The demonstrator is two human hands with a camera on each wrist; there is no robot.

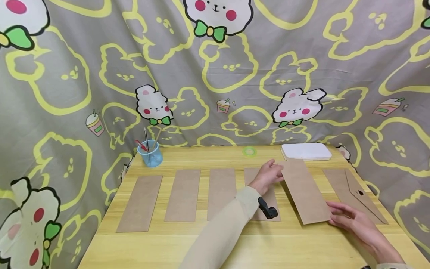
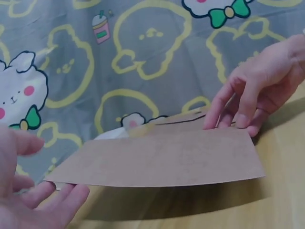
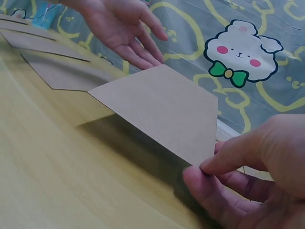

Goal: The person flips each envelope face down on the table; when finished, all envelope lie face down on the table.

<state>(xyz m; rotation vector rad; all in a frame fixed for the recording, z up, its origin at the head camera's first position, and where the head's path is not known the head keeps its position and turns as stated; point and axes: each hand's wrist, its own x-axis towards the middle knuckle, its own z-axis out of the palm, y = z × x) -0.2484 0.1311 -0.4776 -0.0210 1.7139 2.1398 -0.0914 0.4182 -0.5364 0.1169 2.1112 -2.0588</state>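
Observation:
A brown kraft envelope [image 1: 307, 194] is raised off the table at a tilt, its plain side up. My right hand [image 1: 357, 224] pinches its near right corner between thumb and fingers, as the right wrist view shows. At the far left end, my left hand [image 2: 43, 195] has its fingers under the edge, with the thumb apart from the paper. Right of it lies another envelope [image 1: 352, 196], flap side up with a dark heart-shaped mark. Partly behind my left forearm, a further brown envelope [image 1: 252, 175] lies flat.
Several more brown envelopes [image 1: 182, 196] lie in a row to the left on the wooden table [image 1: 134, 248]. Along the back stand a blue pen cup [image 1: 152, 157], a green tape roll [image 1: 249, 151] and a white case [image 1: 305, 151]. A patterned curtain [image 1: 188, 74] hangs behind.

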